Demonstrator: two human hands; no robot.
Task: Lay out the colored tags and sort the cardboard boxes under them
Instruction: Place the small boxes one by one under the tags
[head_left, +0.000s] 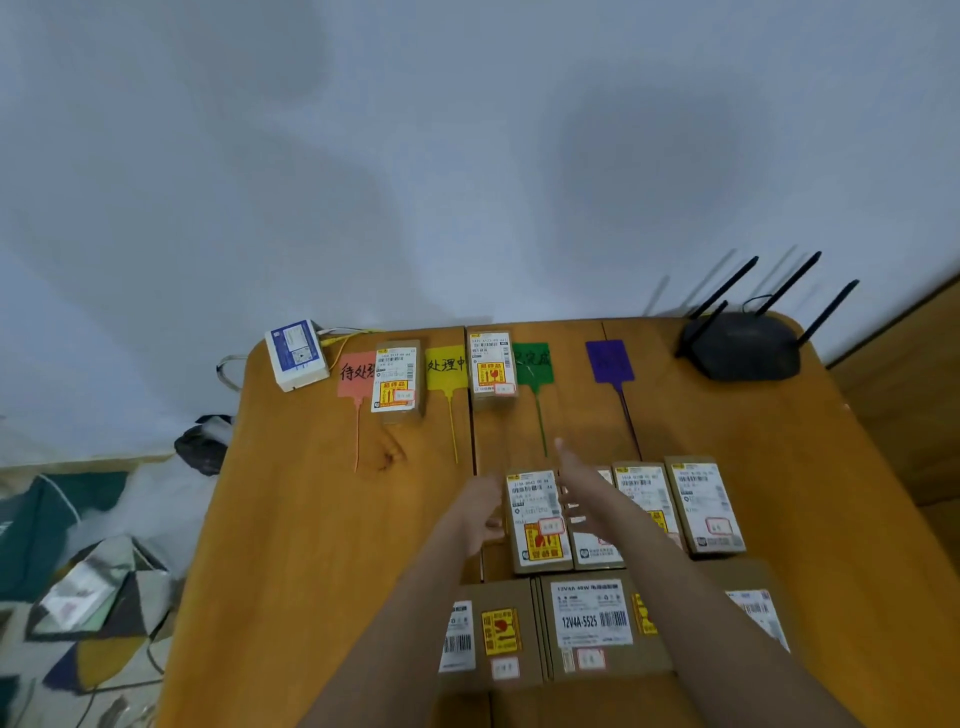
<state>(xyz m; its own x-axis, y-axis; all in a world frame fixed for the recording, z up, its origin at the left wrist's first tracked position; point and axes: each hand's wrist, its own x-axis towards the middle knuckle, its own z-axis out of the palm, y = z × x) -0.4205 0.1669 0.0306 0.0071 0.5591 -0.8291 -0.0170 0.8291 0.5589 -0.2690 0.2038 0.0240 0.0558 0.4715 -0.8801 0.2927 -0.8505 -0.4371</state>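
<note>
Black router (740, 345) with four raised antennas at the wooden table's (291, 519) far right corner, white device (296, 354) with cables at its far left, patterned fabric (78, 597) on the floor

1. Light is soft, even and fairly dim; no lamp or window shows, and nothing is blown out.
2. Broad, faint grey shadows mottle the pale blue-grey wall (467, 156).
3. The black four-antenna router (743, 345) casts thin antenna shadows on the wall just to their left.
4. The glossy orange-brown wooden table (291, 519) shows a dull sheen, no hard glare.
5. Wide-angle distortion bows the table's edges and the wall line.
6. The left hand (485, 512) and right hand (579, 493) are motion-smeared; small label print is soft.
</note>
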